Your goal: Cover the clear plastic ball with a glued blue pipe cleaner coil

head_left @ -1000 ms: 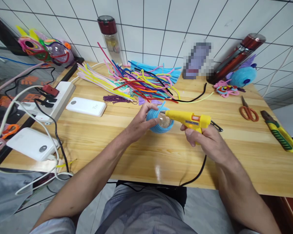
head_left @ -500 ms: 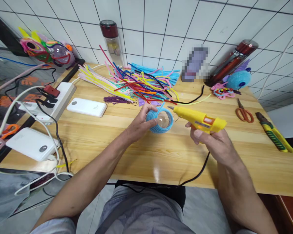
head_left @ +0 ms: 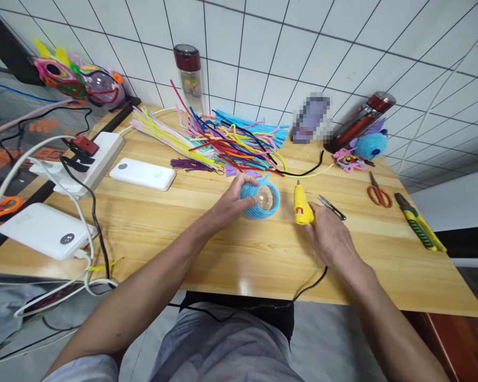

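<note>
My left hand [head_left: 231, 202] is closed round a clear ball wrapped in a light blue pipe cleaner [head_left: 262, 200], which rests on the wooden table [head_left: 231, 249]. My right hand [head_left: 330, 235] grips the handle of a yellow glue gun [head_left: 301, 206]. The gun stands on the table to the right of the ball, nozzle pointing away from me and clear of it. Its black cord [head_left: 310, 284] runs off the front edge.
A heap of coloured pipe cleaners [head_left: 223, 140] lies behind the ball. Small snips [head_left: 331, 206], orange scissors [head_left: 378, 192] and pliers [head_left: 420, 228] lie to the right. Two white power banks [head_left: 142, 174] [head_left: 43, 231], a power strip [head_left: 91, 159] and two bottles [head_left: 191, 74] [head_left: 356, 123] stand at left and back.
My right hand has drawn the glue gun away from the ball, turned it and set it down on the table. The left hand has kept its hold on the ball.
</note>
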Action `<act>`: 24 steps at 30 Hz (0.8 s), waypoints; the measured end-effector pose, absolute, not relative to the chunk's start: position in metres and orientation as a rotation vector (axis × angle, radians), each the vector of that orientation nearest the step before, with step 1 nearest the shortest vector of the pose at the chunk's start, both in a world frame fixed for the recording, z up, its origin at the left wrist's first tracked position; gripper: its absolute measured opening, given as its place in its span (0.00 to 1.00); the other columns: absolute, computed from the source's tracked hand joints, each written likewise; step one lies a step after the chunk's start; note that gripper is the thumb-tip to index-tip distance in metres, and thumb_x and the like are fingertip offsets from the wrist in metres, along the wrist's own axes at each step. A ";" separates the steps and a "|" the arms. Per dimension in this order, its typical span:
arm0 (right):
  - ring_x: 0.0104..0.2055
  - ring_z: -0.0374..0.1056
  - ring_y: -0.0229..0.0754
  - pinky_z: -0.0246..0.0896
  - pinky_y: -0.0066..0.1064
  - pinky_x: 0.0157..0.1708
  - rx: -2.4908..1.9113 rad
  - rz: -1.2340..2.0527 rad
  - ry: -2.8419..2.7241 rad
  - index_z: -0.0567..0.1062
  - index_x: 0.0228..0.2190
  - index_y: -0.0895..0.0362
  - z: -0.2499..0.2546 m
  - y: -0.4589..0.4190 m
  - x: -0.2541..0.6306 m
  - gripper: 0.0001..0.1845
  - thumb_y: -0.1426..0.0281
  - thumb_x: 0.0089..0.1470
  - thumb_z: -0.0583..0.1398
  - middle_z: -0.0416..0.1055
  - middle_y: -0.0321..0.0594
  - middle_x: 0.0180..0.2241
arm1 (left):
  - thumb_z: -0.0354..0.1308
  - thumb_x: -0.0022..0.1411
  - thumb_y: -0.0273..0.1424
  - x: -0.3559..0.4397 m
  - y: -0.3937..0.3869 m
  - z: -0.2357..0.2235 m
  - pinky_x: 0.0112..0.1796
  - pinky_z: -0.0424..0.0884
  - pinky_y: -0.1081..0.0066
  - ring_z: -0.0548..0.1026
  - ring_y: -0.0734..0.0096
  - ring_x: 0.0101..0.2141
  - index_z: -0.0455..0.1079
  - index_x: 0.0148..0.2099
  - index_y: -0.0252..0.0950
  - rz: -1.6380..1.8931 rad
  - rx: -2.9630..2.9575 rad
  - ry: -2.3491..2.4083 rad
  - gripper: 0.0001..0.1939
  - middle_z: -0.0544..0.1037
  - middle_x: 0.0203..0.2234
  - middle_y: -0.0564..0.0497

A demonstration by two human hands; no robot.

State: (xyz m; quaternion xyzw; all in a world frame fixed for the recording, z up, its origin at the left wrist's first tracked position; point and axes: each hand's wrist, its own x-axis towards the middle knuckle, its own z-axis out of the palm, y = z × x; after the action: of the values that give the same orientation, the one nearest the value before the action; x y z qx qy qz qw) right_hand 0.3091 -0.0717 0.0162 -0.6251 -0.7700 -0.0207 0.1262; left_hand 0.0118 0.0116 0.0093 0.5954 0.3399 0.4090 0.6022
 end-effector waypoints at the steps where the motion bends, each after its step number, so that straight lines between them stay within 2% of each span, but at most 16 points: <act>1: 0.46 0.77 0.61 0.71 0.48 0.46 -1.871 -0.149 -2.290 0.72 0.60 0.62 0.006 -0.069 0.308 0.23 0.66 0.68 0.58 0.81 0.58 0.46 | 0.67 0.60 0.41 0.012 0.011 0.009 0.51 0.72 0.63 0.71 0.58 0.55 0.64 0.51 0.42 0.959 1.396 0.784 0.21 0.72 0.58 0.47; 3: 0.46 0.76 0.63 0.70 0.50 0.48 -1.948 -0.298 -2.361 0.69 0.63 0.66 -0.009 -0.067 0.307 0.27 0.68 0.68 0.57 0.81 0.61 0.46 | 0.66 0.61 0.40 0.013 0.011 0.008 0.56 0.72 0.60 0.70 0.54 0.61 0.65 0.51 0.42 0.980 1.421 0.788 0.20 0.72 0.60 0.46; 6: 0.48 0.76 0.64 0.70 0.51 0.49 -2.009 -0.377 -2.409 0.66 0.66 0.69 -0.018 -0.067 0.308 0.30 0.67 0.68 0.58 0.81 0.63 0.47 | 0.65 0.62 0.40 0.014 0.010 0.008 0.61 0.70 0.56 0.69 0.51 0.64 0.66 0.51 0.41 0.987 1.452 0.804 0.19 0.72 0.60 0.45; 10: 0.49 0.76 0.67 0.72 0.54 0.48 -1.998 -0.319 -2.392 0.70 0.65 0.68 0.002 -0.070 0.313 0.31 0.61 0.69 0.61 0.81 0.65 0.48 | 0.62 0.64 0.39 0.013 0.008 0.011 0.67 0.65 0.50 0.68 0.48 0.65 0.66 0.52 0.40 0.969 1.529 0.808 0.17 0.71 0.62 0.42; 12: 0.52 0.77 0.66 0.73 0.56 0.50 -1.849 -0.299 -2.298 0.74 0.63 0.62 0.023 -0.067 0.308 0.28 0.58 0.70 0.61 0.80 0.62 0.50 | 0.62 0.65 0.38 0.013 0.008 0.012 0.69 0.62 0.49 0.67 0.48 0.66 0.66 0.52 0.40 0.960 1.585 0.803 0.16 0.71 0.61 0.42; 15: 0.57 0.77 0.59 0.74 0.53 0.56 -1.500 -0.144 -2.100 0.76 0.62 0.52 0.053 -0.052 0.284 0.23 0.58 0.72 0.62 0.80 0.54 0.56 | 0.61 0.66 0.37 0.013 0.007 0.013 0.70 0.60 0.48 0.67 0.48 0.65 0.67 0.52 0.40 0.961 1.657 0.809 0.15 0.72 0.58 0.42; 19: 0.64 0.76 0.56 0.71 0.54 0.65 -1.206 0.042 -2.107 0.80 0.56 0.49 0.063 -0.022 0.243 0.15 0.62 0.72 0.62 0.81 0.49 0.60 | 0.60 0.68 0.39 0.014 0.007 0.013 0.69 0.62 0.50 0.68 0.50 0.62 0.67 0.52 0.41 0.962 1.702 0.812 0.13 0.73 0.55 0.44; 24: 0.56 0.81 0.52 0.74 0.50 0.60 -1.132 0.103 -2.156 0.82 0.47 0.49 0.048 -0.007 0.232 0.08 0.67 0.71 0.61 0.86 0.45 0.49 | 0.59 0.70 0.38 0.014 0.008 0.013 0.68 0.63 0.52 0.69 0.53 0.61 0.67 0.52 0.41 0.970 1.740 0.792 0.12 0.73 0.55 0.44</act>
State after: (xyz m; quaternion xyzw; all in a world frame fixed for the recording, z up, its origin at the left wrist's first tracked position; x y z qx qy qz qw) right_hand 0.2319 -0.0067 0.0475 -0.4361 -0.8302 0.0398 0.3450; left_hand 0.0142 0.0079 0.0131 0.7125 0.3245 0.3975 0.4785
